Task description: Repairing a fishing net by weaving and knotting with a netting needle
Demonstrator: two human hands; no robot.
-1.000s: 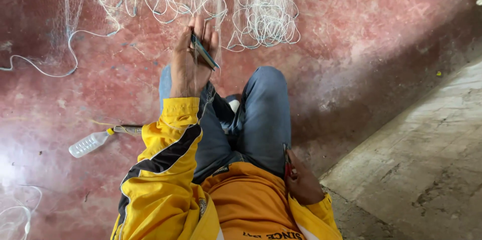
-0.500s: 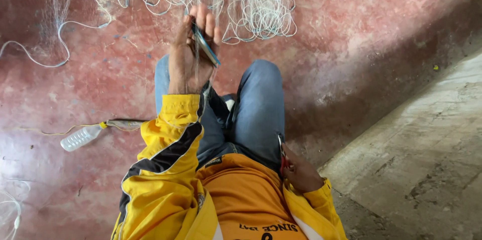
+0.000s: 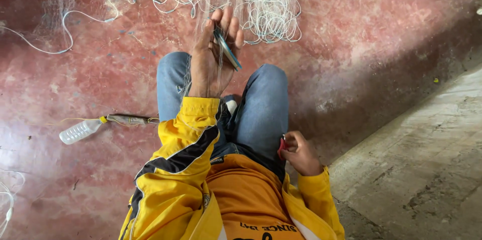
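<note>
Hands, two: left hand (image 3: pixel 213 56) grasping one flat netting needle (image 3: pixel 227 49), right hand (image 3: pixel 300 153) clenched on one red object (image 3: pixel 282 147).

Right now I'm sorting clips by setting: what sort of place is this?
Probably a net-mending spot on a bare floor: white fishing net spread over worn red concrete floor, a flat netting tool in the left hand.
</note>
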